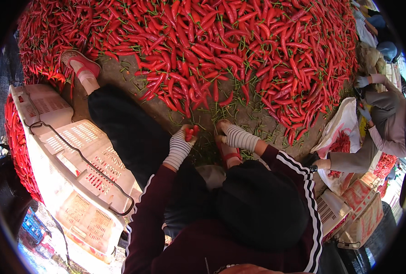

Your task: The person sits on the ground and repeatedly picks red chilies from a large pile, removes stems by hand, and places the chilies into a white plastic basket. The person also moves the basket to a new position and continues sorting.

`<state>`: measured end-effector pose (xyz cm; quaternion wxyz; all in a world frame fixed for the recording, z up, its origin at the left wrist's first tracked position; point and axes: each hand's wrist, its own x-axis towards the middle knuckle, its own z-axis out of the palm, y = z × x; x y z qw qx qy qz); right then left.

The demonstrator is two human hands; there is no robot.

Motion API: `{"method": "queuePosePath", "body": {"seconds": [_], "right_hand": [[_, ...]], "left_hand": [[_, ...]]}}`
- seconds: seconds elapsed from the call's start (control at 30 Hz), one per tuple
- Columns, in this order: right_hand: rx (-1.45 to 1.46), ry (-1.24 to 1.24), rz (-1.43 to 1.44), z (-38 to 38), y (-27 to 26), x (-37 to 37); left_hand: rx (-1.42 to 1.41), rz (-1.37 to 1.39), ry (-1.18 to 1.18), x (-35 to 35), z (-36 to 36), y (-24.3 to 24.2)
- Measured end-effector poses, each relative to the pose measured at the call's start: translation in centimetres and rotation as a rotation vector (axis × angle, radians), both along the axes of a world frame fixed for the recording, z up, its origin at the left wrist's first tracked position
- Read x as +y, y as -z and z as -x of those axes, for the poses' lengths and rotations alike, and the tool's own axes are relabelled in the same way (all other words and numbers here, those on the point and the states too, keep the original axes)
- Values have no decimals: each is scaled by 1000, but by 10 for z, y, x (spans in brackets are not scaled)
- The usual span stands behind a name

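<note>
My left hand, in a striped knit glove with bare fingertips, is closed around a few red chili peppers whose ends show at the fingers. To its right, my right hand, in a matching glove, is by my red sandal; its fingers are partly hidden and I cannot tell whether they hold anything. Beyond both hands spreads a large heap of red chili peppers with green stems. Loose green stems are scattered on the ground around the sandal and between the hands.
A white plastic crate with a dark cord stands at my left, red chilies beside it. On the right sits another person in gloves, near a white sack holding chilies. Stained crates stand at the lower right.
</note>
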<state>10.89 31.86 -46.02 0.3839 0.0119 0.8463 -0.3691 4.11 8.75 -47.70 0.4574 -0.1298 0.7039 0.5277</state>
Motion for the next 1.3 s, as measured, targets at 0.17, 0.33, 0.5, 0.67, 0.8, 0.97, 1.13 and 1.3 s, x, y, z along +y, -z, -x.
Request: {"method": "queuePosePath", "body": {"seconds": [0.17, 0.33, 0.5, 0.67, 0.8, 0.97, 1.13, 1.3], "right_hand": [[884, -106, -682, 115, -19, 25], [408, -130, -627, 94, -21, 37], [308, -122, -278, -20, -46, 9], [314, -172, -637, -15, -39, 36], [384, 288, -958, 48, 6, 93], [414, 521, -623, 29, -4, 76], [486, 627, -273, -22, -34, 22], [304, 707, 48, -2, -17, 0]], "left_hand": [[-295, -419, -520, 6, -19, 3], [-582, -726, -781, 58, -22, 1], [-620, -756, -630, 72, -27, -1], [-457, -667, -465, 38, -24, -12], [-360, -679, -365, 41, -17, -20], [-275, -611, -353, 85, -26, -22], [-206, -592, -145, 94, -48, -15], [43, -206, 7, 50, -44, -8]]}}
